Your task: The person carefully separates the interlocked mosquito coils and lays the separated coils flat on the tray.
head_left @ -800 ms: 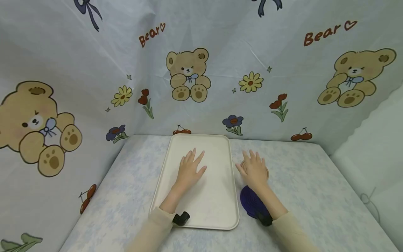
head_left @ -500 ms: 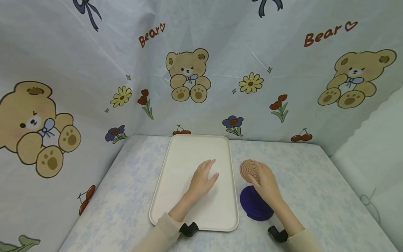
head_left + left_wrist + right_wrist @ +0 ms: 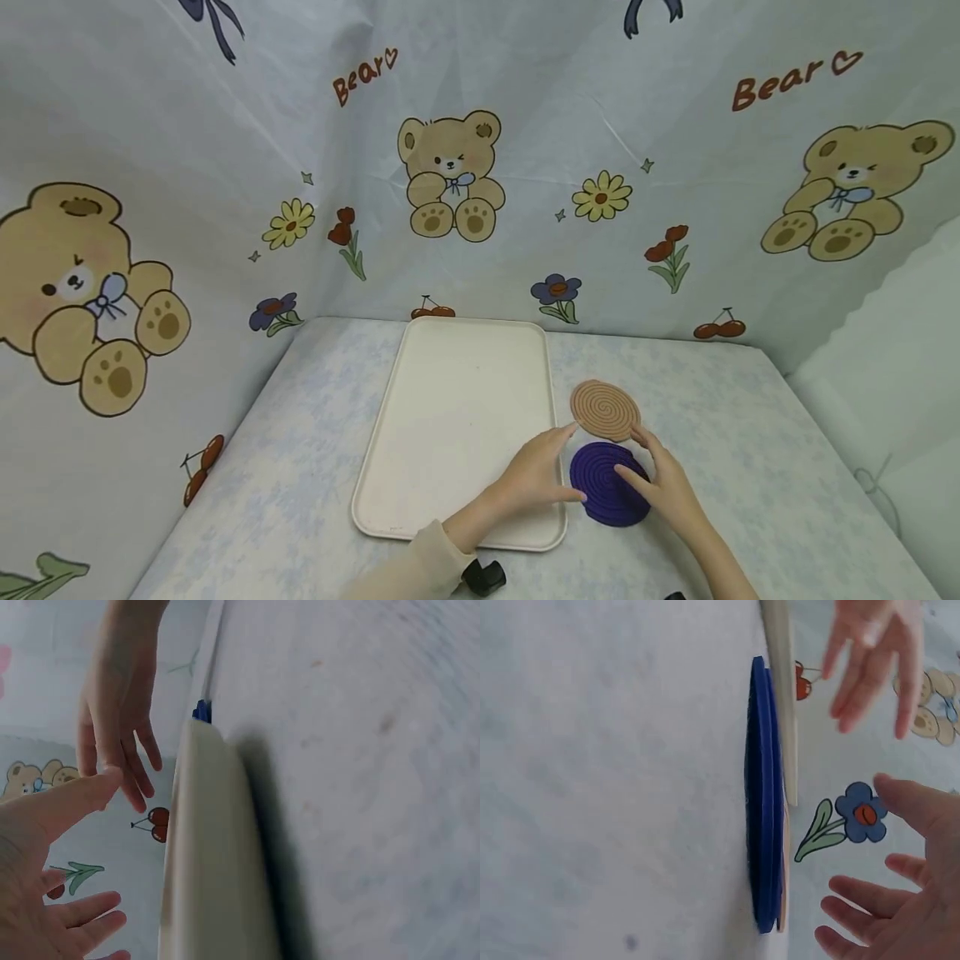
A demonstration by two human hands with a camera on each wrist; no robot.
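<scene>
Fingers on left hand [image 3: 531,477] and right hand [image 3: 667,486] are hanging apart, slightly bent. Left is hovering by the right edge of the white tray [image 3: 450,417]; right is hovering over the purple coiled disc [image 3: 603,492]. Disc is lying flat on the bench [image 3: 750,467], right of tray. Tan coiled disc [image 3: 604,410] is sitting just beyond it.

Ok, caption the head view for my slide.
Left hand hovers over the right edge of the tray, right hand above the blue disc; tan disc lies just beyond.
</scene>
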